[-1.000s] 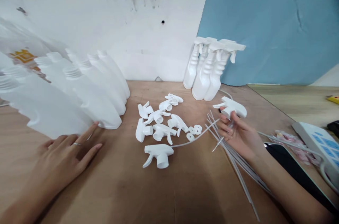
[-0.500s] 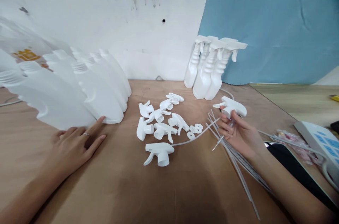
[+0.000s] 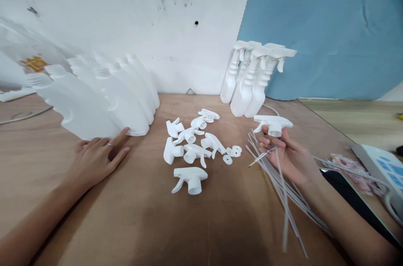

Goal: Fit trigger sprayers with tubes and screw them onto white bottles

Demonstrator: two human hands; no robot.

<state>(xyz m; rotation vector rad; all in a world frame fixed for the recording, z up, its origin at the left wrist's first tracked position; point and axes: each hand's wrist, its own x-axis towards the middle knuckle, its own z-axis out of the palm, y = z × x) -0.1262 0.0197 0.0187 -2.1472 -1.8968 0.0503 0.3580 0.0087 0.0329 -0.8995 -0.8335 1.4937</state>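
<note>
In the head view, my left hand (image 3: 96,159) lies on the tabletop with its fingers apart, the index fingertip at the base of the nearest white bottle (image 3: 126,102). My right hand (image 3: 288,155) grips a white trigger spray head (image 3: 273,124), its round collar facing down. A thin plastic tube (image 3: 283,203) runs downward from below that collar; its upper end is partly behind my fingers. A slim pointed tool (image 3: 260,157) also sticks out from the same fingers. Between my hands lie several loose spray heads (image 3: 190,178) and a few small white washers (image 3: 227,159).
Several open-necked bottles stand at the left beside a clear plastic bag (image 3: 34,62). Spray bottles (image 3: 248,85) with heads fitted stand near the wall. Loose tubes (image 3: 302,211) lie under my right hand. A white device (image 3: 382,165) and small pink packets (image 3: 354,169) are at far right.
The spray head in my right hand has turned so its collar faces down. Its tube has swung from pointing left to hanging downward. My left hand stays by the bottles.
</note>
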